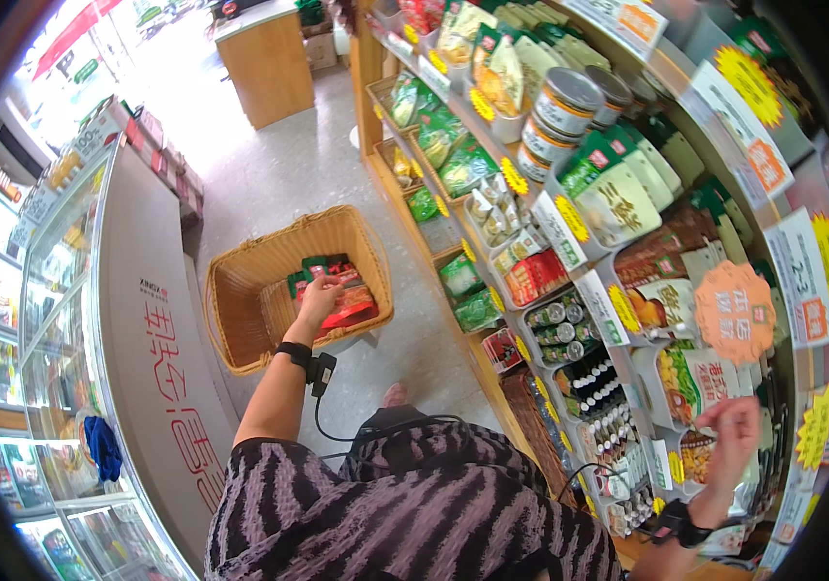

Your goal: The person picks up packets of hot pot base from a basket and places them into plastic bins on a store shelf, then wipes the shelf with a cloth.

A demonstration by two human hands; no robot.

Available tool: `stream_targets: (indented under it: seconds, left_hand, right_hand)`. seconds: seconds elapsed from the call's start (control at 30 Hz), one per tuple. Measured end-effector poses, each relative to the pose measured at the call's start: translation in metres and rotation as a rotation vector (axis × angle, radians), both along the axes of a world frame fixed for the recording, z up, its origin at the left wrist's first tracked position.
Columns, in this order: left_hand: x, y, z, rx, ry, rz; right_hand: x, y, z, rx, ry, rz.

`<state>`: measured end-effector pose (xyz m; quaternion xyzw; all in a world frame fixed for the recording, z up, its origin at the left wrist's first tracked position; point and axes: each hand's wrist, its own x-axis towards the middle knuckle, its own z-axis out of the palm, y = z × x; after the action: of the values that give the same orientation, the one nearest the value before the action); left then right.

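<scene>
My left hand (321, 299) is inside a wicker basket (240, 261), right above several red and green food packets (353, 301). The fingers are bent, and whether they grip a packet is hidden from me. My right hand (733, 428) is at the shelf on the right, blurred, with its fingers curled. It is in front of hanging snack bags (698, 381) and near a bin of small packets (696, 457). No item shows clearly in it. Both wrists wear black straps, the left one with a small cabled device (321, 374).
A stocked shelf (487, 145) with price tags, cans (567, 102) and bagged goods runs along the right. On the left stands a glass-doored freezer (160, 305) with a blue cloth (102, 449) on it. Beyond are stacked boxes (167, 156) and a wooden counter (269, 69).
</scene>
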<state>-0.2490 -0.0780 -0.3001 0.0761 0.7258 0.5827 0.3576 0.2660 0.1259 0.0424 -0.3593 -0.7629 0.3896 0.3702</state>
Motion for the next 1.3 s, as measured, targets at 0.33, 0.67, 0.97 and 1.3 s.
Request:
stream_targets:
  seconds: [0.33, 0.67, 0.97, 1.3]
  left_hand:
    - [-0.05, -0.075, -0.146, -0.491, -0.002, 0.047]
    - [-0.056, -0.029, -0.2, -0.617, -0.2, -0.026]
    - [-0.044, 0.002, -0.151, -0.563, -0.393, 0.072]
    - [-0.053, -0.003, -0.041, 0.148, -0.187, -0.017]
  right_hand:
    - [-0.079, -0.004, -0.108, -0.515, 0.106, -0.088]
    - [-0.091, -0.019, -0.117, -0.682, -0.004, -0.202]
    - [-0.078, -0.038, -0.127, -0.774, -0.089, -0.273]
    - [-0.083, -0.029, -0.139, -0.82, -0.162, -0.113]
